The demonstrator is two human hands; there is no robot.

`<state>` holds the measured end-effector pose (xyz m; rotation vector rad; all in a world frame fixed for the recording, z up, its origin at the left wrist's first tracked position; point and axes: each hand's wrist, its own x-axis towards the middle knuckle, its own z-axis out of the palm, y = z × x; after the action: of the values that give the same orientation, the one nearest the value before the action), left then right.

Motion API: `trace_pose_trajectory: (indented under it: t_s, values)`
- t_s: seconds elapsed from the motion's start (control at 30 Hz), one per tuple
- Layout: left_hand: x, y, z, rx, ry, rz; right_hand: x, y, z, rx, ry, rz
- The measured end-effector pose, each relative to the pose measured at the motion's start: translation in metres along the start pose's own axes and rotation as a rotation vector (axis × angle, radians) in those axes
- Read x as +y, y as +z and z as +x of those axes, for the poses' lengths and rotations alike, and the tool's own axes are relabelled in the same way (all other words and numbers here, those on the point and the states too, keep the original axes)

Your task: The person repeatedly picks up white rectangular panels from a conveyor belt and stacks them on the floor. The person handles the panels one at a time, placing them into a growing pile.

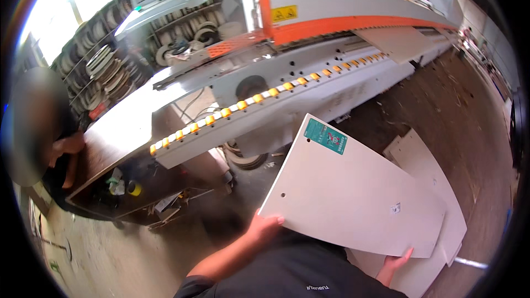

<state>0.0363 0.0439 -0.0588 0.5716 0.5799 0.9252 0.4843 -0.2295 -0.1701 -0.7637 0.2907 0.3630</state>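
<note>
A large pale beige panel [353, 193] is held tilted in front of me, with a green label [328, 136] at its far corner and a small white sticker near its right end. Two small dark holes show along its left side. My left hand [266, 226] grips the panel's near left corner, thumb on top and the other fingers hidden beneath. At the near right corner, my right hand [398, 260] is closed on the edge, thumb over the face. More pale panels [441, 193] lie beneath and to the right of the held one.
A long edge-banding machine [353, 14], orange and white, runs across the back, with a row of yellow rollers [226, 113] along its near rail. Another panel [398, 43] rests on it. A person [38, 127] stands left by a wooden workbench [118, 138]. Shelves hold banding rolls [105, 66].
</note>
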Motion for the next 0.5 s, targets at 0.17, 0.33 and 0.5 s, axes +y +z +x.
trace_pose_trajectory:
  t_s: [0.17, 0.33, 0.5]
  values:
    - [0.016, -0.116, -0.041, 0.088, 0.241, -0.118, 0.02, 0.066, -0.012, -0.28, 0.071, -0.073]
    - [0.088, -0.102, -0.067, 0.091, 0.515, -0.214, 0.059, 0.166, -0.049, -0.488, 0.289, 0.006]
    - [0.158, -0.066, -0.079, 0.261, 0.793, -0.316, 0.116, 0.242, -0.091, -0.743, 0.499, 0.061]
